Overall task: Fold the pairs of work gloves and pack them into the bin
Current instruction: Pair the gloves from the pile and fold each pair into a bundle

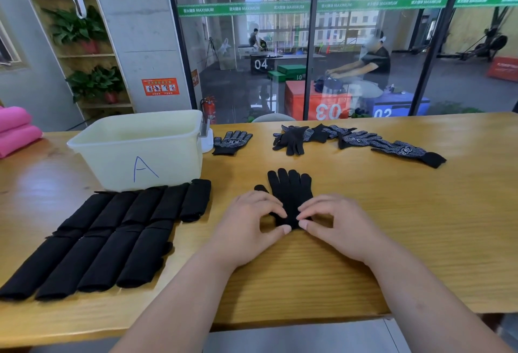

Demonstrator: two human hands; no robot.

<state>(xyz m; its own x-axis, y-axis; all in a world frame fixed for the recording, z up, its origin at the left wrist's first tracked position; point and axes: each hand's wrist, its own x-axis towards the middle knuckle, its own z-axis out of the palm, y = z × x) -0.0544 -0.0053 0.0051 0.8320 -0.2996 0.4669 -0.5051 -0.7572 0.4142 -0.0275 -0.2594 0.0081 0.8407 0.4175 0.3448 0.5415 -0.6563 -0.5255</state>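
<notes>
near edge: both forearms come in over the near edge of the bench (406, 268) and the hands meet close to its centre line. the left hand (249, 223) and the right hand (336, 226) each have thumb and fingertips curled in a pinch on the cuff end of the flat glove (291, 192). the left hand takes the left cuff corner and the right hand takes the right one. neither hand is released.

governing relation: the flat glove lies straight beyond the hands, toward the far edge. its long axis runs from the near edge to the far edge, with the cuff nearest the person and the fingers pointing away. both hands sit equally close to the cuff, so neither is the nearer one. the likely next move is a fold along this axis that carries the cuff toward the fingertips. that calls for both hands to travel away together so the side edges stay aligned. whether a second glove lies under the visible one cannot be told.

left side: the folded gloves (112, 240) lie in two rows toward the near left corner, on the bench surface. just beyond them stands the bin (168, 162), marked with a handwritten letter. nothing shows inside it, though its floor is hidden. packing appears not yet begun.

far edge: a single glove (232, 142) lies just beside the bin's right wall. the loose gloves (350, 139) overlap in a line right of centre.
</notes>
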